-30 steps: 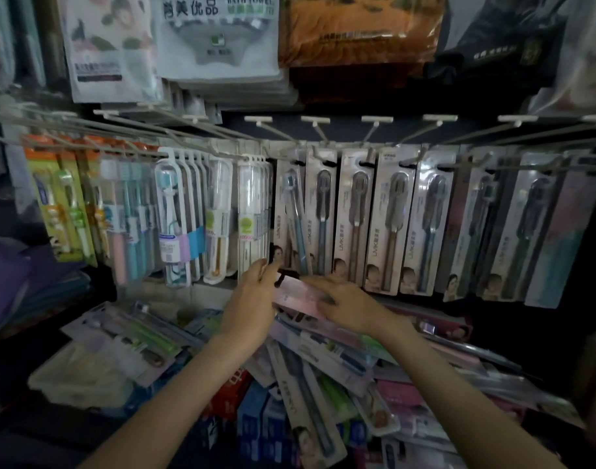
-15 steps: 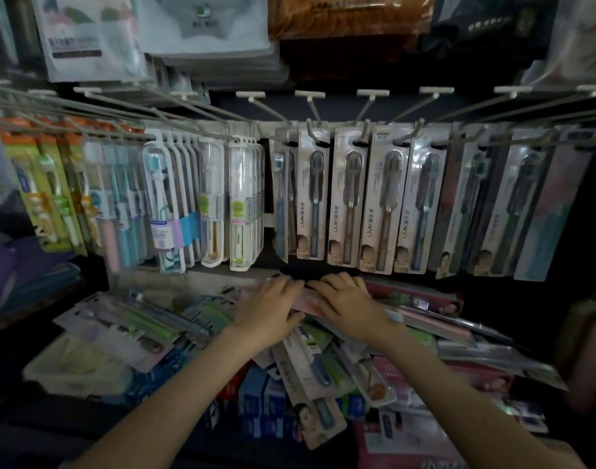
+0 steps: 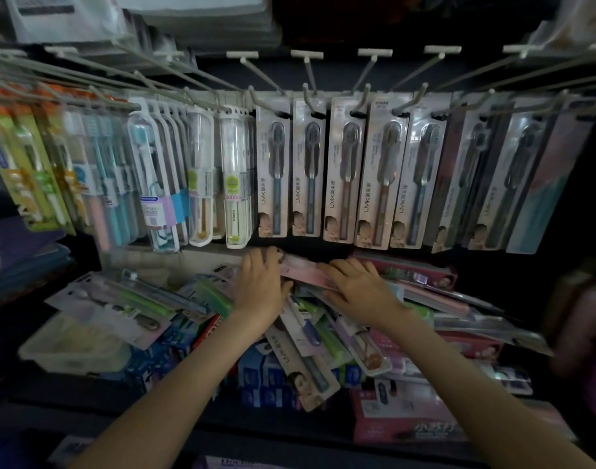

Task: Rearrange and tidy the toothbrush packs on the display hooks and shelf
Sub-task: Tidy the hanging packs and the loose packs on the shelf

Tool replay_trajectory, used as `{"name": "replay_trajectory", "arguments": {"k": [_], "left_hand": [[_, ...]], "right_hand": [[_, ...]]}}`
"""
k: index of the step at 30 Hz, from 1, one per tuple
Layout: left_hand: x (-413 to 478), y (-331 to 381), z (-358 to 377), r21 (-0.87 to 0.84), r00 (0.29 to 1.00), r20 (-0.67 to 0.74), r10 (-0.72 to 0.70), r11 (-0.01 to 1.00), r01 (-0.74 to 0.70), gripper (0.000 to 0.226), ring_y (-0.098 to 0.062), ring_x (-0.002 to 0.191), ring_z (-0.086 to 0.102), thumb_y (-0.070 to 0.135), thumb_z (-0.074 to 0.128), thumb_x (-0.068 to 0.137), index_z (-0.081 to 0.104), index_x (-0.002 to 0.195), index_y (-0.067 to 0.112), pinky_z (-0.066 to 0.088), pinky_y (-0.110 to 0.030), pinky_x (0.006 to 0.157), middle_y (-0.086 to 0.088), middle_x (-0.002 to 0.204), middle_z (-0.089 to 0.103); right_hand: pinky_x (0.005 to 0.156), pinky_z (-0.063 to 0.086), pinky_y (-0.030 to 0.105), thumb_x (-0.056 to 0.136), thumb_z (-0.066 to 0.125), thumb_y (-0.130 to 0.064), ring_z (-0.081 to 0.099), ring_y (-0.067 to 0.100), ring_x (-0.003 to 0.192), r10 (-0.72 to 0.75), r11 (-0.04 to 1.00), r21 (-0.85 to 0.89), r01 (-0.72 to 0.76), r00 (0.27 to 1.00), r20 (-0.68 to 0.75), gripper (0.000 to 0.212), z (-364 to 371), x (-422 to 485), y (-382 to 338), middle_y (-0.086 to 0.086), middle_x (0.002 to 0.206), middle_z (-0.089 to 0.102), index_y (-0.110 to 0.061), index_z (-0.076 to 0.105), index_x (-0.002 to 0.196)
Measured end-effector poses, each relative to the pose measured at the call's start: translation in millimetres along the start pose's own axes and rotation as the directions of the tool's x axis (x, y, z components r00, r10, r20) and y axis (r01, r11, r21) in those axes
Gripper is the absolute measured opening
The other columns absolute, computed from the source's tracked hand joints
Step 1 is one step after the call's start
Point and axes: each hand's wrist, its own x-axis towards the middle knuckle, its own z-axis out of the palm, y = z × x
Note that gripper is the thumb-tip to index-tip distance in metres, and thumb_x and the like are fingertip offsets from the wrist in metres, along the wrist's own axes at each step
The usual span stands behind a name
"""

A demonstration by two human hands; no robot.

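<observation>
Far to the left of the left hand (image 3: 259,289), green-and-orange packs (image 3: 22,177) and clear tube cases (image 3: 154,187) hang from wire hooks (image 3: 310,76). Below them on the shelf, a white tray (image 3: 69,365) sits beside a green-brush pack (image 3: 127,299) lying flat. The left hand reaches in just under the hanging row, its fingers curled over the left end of a pink pack (image 3: 305,272). That pack lies across the top of the loose pile (image 3: 310,336) at the back of the shelf (the fingertips dip into shadow there, so how far they wrap is unclear). The right hand (image 3: 357,289) grips the pack's other end, fingers spread over its face and thumb against its near edge. Straight above both hands hangs a row of grey LMK packs (image 3: 340,170), each upright on its own hook. Toward the wrists, a slanted pack (image 3: 300,370) lies over blue boxes (image 3: 256,370). Right of the right hand, dark red packs (image 3: 411,274) lie stacked flat, and nearer the person a pink box (image 3: 401,418) stands at the shelf front.
</observation>
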Motion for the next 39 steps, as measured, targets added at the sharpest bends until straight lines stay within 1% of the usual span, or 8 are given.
{"name": "replay_trajectory", "arguments": {"k": [3, 6, 11, 16, 29, 32, 34, 39], "left_hand": [[-3, -2, -2, 0.002, 0.999, 0.033, -0.015, 1.0, 0.015, 0.04, -0.027, 0.11, 0.05, 0.025, 0.049, 0.095, 0.04, 0.132, 0.01, 0.04, -0.032, 0.082, -0.012, 0.122, 0.053], [-8, -4, -4, -0.088, 0.999, 0.049, 0.004, 0.996, 0.0, 0.033, -0.027, 0.099, 0.057, 0.022, 0.041, 0.099, 0.045, 0.129, 0.009, 0.036, -0.029, 0.067, -0.011, 0.115, 0.059], [-20, -12, -1, -0.166, 0.996, 0.0, 0.089, 0.982, -0.088, 0.027, -0.027, 0.099, 0.053, 0.023, 0.042, 0.098, 0.055, 0.116, 0.007, 0.032, -0.028, 0.07, -0.011, 0.117, 0.055], [-28, -9, -4, -0.226, 0.989, 0.076, 0.125, 0.968, -0.105, 0.038, -0.025, 0.116, 0.049, 0.028, 0.042, 0.099, 0.048, 0.132, 0.01, 0.04, -0.033, 0.092, -0.008, 0.133, 0.048], [-24, 19, -16, -0.182, 0.977, 0.068, 0.204, 0.965, -0.189, 0.042, -0.022, 0.117, 0.049, 0.027, 0.046, 0.096, 0.045, 0.135, 0.014, 0.042, -0.032, 0.088, -0.006, 0.134, 0.048], [-15, 29, -22, -0.222, 0.987, 0.012, 0.163, 0.963, -0.156, 0.039, -0.025, 0.114, 0.051, 0.027, 0.045, 0.096, 0.046, 0.133, 0.013, 0.047, -0.036, 0.086, -0.008, 0.129, 0.05], [-3, 40, -31, -0.249, 0.991, -0.079, 0.111, 0.96, -0.127, 0.038, -0.026, 0.11, 0.053, 0.027, 0.045, 0.096, 0.047, 0.131, 0.013, 0.048, -0.035, 0.079, -0.009, 0.125, 0.051], [39, 77, -55, -0.251, 0.966, -0.256, 0.029, 0.963, -0.096, 0.045, -0.026, 0.113, 0.05, 0.027, 0.046, 0.096, 0.038, 0.137, 0.01, 0.042, -0.031, 0.077, -0.011, 0.131, 0.048]], "right_hand": [[0.1, 0.021, 0.035, 0.099, 0.033, -0.041, 0.028, 0.022, 0.13, 0.023, 0.999, -0.037, -0.022, 1.0, 0.021, 0.054, 2, -6, -4, 0.0, 0.149, 0.028, -0.025, 0.019, 0.149], [0.103, 0.02, 0.038, 0.097, 0.025, -0.043, 0.031, 0.025, 0.131, 0.017, 0.999, -0.03, -0.017, 1.0, 0.014, 0.055, 3, -10, -9, 0.003, 0.149, 0.03, -0.023, 0.023, 0.148], [0.105, 0.017, 0.038, 0.099, 0.035, -0.032, 0.028, 0.023, 0.135, 0.033, 0.999, -0.017, -0.033, 0.999, 0.009, 0.052, 2, -15, -18, 0.004, 0.15, 0.028, -0.021, 0.022, 0.148], [0.107, 0.015, 0.038, 0.1, 0.032, -0.037, 0.022, 0.022, 0.136, 0.055, 0.998, -0.046, -0.053, 0.997, 0.046, 0.052, 1, -19, -26, 0.0, 0.152, 0.023, -0.024, 0.02, 0.149], [0.106, 0.015, 0.035, 0.099, 0.036, -0.036, 0.025, 0.019, 0.134, 0.05, 0.999, -0.01, -0.05, 0.999, 0.004, 0.048, -13, -33, -23, -0.001, 0.149, 0.029, -0.023, 0.029, 0.145], [0.1, 0.024, 0.036, 0.096, 0.044, -0.026, 0.035, 0.023, 0.128, 0.078, 0.996, 0.042, -0.074, 0.989, -0.127, 0.05, -19, -31, -18, 0.003, 0.144, 0.038, -0.02, 0.033, 0.144], [0.094, 0.035, 0.041, 0.089, 0.054, -0.017, 0.045, 0.03, 0.117, 0.142, 0.989, 0.077, -0.124, 0.941, -0.307, 0.052, -26, -25, -11, 0.01, 0.132, 0.049, -0.013, 0.04, 0.139], [0.088, 0.043, 0.043, 0.079, 0.068, -0.008, 0.048, 0.032, 0.105, 0.393, 0.919, 0.254, -0.3, 0.668, -0.632, 0.063, -68, 5, 13, 0.018, 0.119, 0.053, -0.002, 0.041, 0.136]]}}
